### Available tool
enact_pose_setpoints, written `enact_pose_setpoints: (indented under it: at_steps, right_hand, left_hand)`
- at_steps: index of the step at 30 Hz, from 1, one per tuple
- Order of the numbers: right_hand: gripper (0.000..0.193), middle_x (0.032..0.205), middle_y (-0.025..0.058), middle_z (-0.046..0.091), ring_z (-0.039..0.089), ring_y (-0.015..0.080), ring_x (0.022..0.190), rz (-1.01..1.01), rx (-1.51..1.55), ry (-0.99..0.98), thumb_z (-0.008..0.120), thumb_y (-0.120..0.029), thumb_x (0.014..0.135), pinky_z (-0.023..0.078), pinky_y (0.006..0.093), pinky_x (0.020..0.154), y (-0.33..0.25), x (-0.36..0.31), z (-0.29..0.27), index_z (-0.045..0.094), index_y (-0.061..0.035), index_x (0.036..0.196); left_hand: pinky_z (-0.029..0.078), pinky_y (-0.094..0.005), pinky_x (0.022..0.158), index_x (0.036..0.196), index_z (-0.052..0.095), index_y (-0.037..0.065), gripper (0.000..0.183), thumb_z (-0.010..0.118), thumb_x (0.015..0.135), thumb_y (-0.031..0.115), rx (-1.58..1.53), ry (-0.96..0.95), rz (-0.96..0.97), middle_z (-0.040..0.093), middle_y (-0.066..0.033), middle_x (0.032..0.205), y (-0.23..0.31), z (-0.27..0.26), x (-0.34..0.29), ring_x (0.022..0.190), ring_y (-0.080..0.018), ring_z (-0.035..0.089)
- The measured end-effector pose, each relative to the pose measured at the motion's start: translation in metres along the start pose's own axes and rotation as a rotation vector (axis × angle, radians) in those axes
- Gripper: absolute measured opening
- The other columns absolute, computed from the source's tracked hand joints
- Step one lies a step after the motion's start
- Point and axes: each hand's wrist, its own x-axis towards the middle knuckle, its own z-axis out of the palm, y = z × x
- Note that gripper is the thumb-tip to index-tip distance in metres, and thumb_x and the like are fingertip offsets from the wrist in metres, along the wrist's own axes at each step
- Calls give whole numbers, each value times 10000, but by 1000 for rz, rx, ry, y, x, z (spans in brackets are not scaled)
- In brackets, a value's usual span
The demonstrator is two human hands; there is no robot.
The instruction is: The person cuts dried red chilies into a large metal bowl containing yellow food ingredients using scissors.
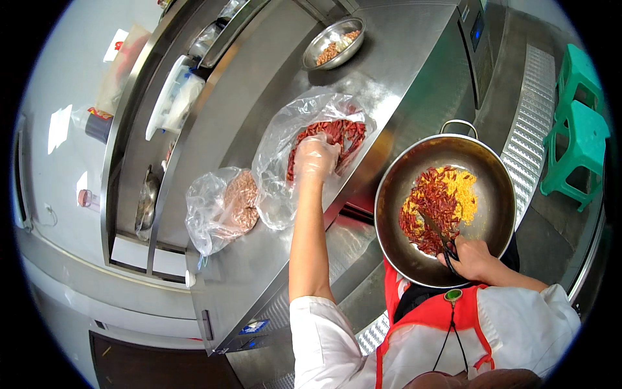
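My left hand (315, 159), in a clear plastic glove, reaches into an open clear plastic bag on the steel counter. Its fingers are curled among the dried red chilies (350, 137) there, and the fingertips are partly hidden. Black-handled scissors (433, 224) are in my right hand (472, 257), blades pointing down into a wide wok (495, 240). Inside the wok, cut red chilies (435, 194) lie beside and over yellow crumbs (463, 194). The wok rests close against my body, its loop handle on the far side.
A steel bowl (308, 59) of peanuts stands at the counter's far end. Left of the chilies sits a tied plastic bag of peanuts (240, 201). Steel shelves (146, 117) run along the left wall. Green stools (576, 149) stand on the right beside a metal floor grate (530, 113).
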Motion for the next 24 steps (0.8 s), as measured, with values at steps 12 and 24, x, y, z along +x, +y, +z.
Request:
enact_pose_setpoints:
  at_steps: [12,24]
  right_hand:
    - [631,812,250,621,613,413,784,2,51,3,520,-562,814,471,477,735,-5,0,-3,536,61,912]
    - [596,793,228,599,607,398,747,-129,158,-24,546,-512,830,449,468,699,-3,-3,-14,444,70,904]
  left_hand:
    - [454,-340,608,847,672,38,260,550,843,267,-325,108,-194,654,-101,757,-10,-30,-29,675,-211,603]
    - [309,-166,485,837,550,112,171,557,910,267,-1739,-394,-566,506,50,697,100,59,-197,573,-35,416]
